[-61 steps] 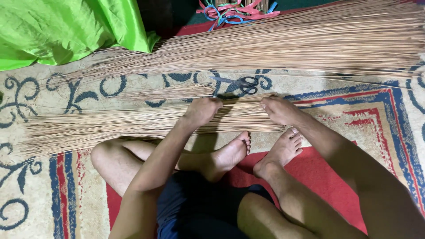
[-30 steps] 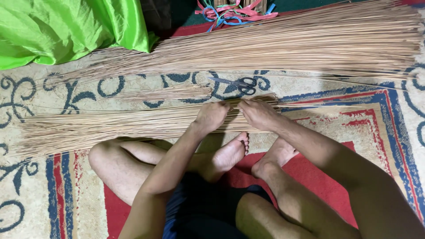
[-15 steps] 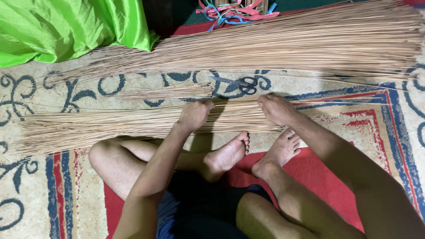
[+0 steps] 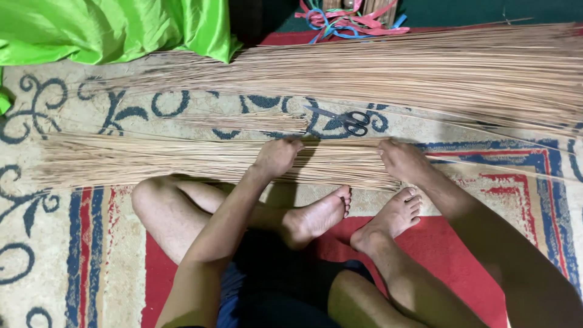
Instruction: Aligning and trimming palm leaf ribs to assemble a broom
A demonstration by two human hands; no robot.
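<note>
Resting hands (image 4: 340, 159) on sticks (image 4: 182, 159), patterned rug (image 4: 79, 255)

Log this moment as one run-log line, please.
left hand: pressing near stick bundle | right hand: on same bundle | scissors: beyond, untouched | large stick pile: behind

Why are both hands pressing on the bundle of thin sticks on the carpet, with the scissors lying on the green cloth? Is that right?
Not quite. The scissors lie on the patterned carpet, just beyond the stick bundle, not on the green cloth. The head view shows this. The left hand and right hand do rest on the bundle.
</note>
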